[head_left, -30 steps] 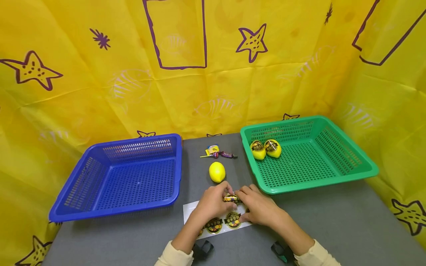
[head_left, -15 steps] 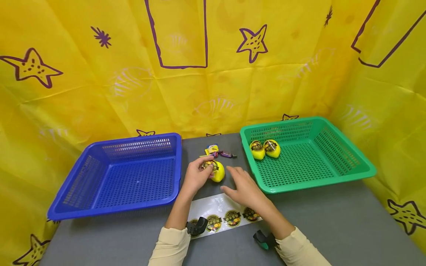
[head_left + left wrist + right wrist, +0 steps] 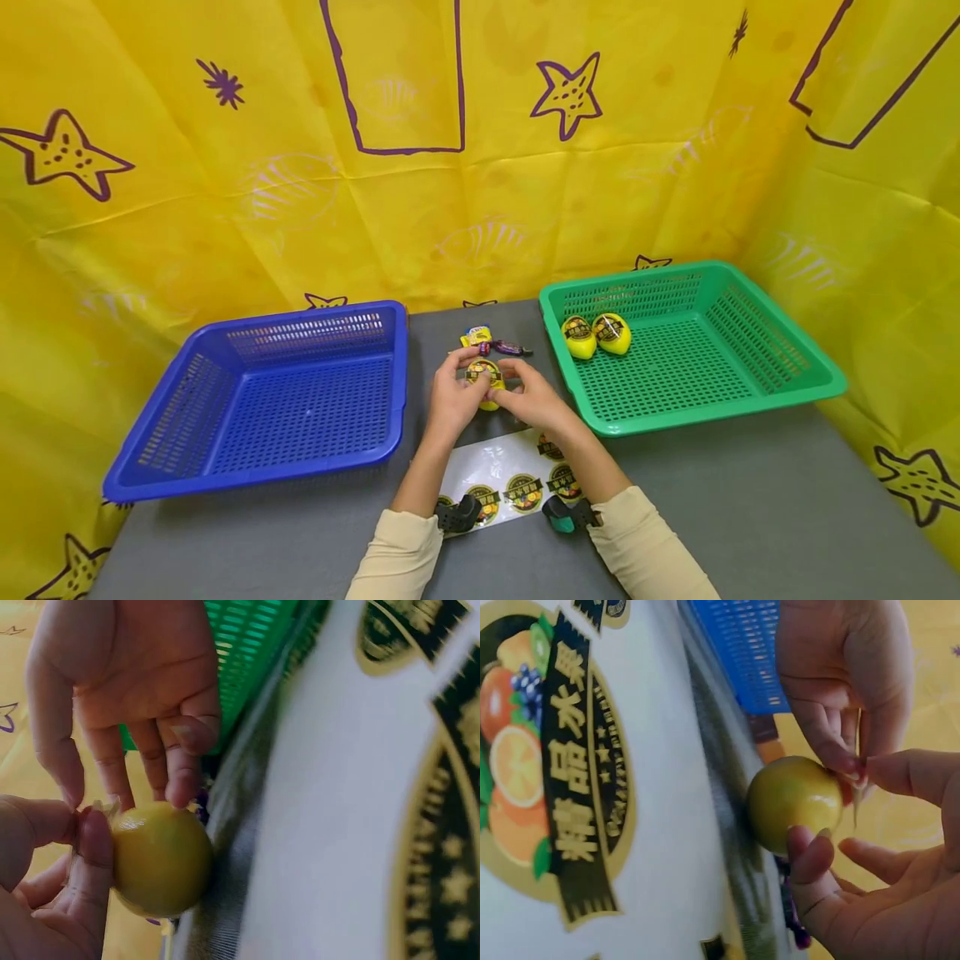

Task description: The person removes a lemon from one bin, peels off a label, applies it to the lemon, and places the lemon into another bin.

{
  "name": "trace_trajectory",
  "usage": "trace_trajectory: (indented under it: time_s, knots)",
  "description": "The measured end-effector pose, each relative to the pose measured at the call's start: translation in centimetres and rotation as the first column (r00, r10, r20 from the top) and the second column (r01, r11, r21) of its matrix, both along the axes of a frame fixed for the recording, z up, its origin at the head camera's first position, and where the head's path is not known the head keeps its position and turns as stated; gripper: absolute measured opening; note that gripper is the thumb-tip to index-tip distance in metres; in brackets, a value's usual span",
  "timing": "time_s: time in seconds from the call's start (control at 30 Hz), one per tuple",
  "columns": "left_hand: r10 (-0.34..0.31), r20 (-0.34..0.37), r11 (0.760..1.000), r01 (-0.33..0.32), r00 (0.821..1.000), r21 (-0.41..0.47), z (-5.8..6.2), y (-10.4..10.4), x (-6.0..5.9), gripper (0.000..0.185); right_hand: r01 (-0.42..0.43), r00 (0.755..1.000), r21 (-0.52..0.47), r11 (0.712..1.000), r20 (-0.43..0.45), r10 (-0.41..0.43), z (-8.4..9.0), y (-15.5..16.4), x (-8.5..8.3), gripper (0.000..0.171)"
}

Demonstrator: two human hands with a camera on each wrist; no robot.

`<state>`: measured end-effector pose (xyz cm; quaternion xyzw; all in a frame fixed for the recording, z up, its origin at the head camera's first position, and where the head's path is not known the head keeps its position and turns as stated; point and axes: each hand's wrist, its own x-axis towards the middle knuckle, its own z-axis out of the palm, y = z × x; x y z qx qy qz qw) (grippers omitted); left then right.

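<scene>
My left hand (image 3: pixel 452 400) pinches a round black-and-gold fruit sticker (image 3: pixel 483 373) between thumb and finger, above a yellow lemon (image 3: pixel 489 407) on the table. In the right wrist view the sticker (image 3: pixel 857 806) shows edge-on beside the lemon (image 3: pixel 787 802). My right hand (image 3: pixel 536 400) is close on the other side, fingers spread and loosely bent. Its index fingertip reaches the sticker's edge by the left fingertips; its thumb overlaps the lemon in the right wrist view, contact unclear. Below both hands lies a white sticker sheet (image 3: pixel 487 463) with several stickers, partly hidden by the wrists.
At left stands a blue basket (image 3: pixel 255 475). The green basket (image 3: pixel 697 412) at right holds two lemons with stickers (image 3: pixel 595 336). Behind the hands lie a yellow-and-blue packet (image 3: pixel 476 336) and purple wrapped candy (image 3: pixel 513 348). A yellow cloth (image 3: pixel 495 200) hangs behind the table.
My left hand has lifted a sticker off the sheet and carried it forward over the lemon. The right hand has followed, moving forward and left to meet it.
</scene>
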<state>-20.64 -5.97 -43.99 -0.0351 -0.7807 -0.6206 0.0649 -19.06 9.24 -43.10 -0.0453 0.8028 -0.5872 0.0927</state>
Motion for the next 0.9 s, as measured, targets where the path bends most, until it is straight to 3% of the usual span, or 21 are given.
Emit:
trace_trajectory:
  time_s: [0.33, 0.57, 0.63, 0.73, 0.9]
  knots:
    - [0.092, 0.015, 0.991, -0.090, 0.996, -0.097, -0.3, -0.2, 0.2, 0.042, -0.008, 0.998, -0.155, 0.988, 0.056, 0.017, -1.0, -0.2, -0.6, 0.053]
    - [0.089, 0.080, 0.994, -0.083, 0.993, -0.067, -0.8, -0.1, 0.2, 0.039, 0.025, 0.998, -0.232, 0.972, 0.066, -0.010, -1.8, -0.5, -1.0, 0.043]
    - [0.061, 0.123, 0.998, -0.058, 0.991, -0.027, -1.0, -0.2, 0.1, 0.041, 0.038, 0.997, -0.246, 0.969, 0.078, -0.019, -2.1, -0.5, -1.1, 0.042]
    - [-0.020, 0.206, 0.995, 0.000, 0.978, 0.099, -1.3, -0.4, 0.0, 0.041, 0.049, 0.995, -0.273, 0.961, 0.095, -0.024, -2.5, -0.5, -1.3, 0.042]
    - [-0.159, 0.328, 0.940, 0.041, 0.931, 0.340, -1.6, -1.1, -0.4, 0.035, 0.073, 0.992, -0.348, 0.935, 0.124, -0.032, -2.8, -0.5, -1.5, 0.038]
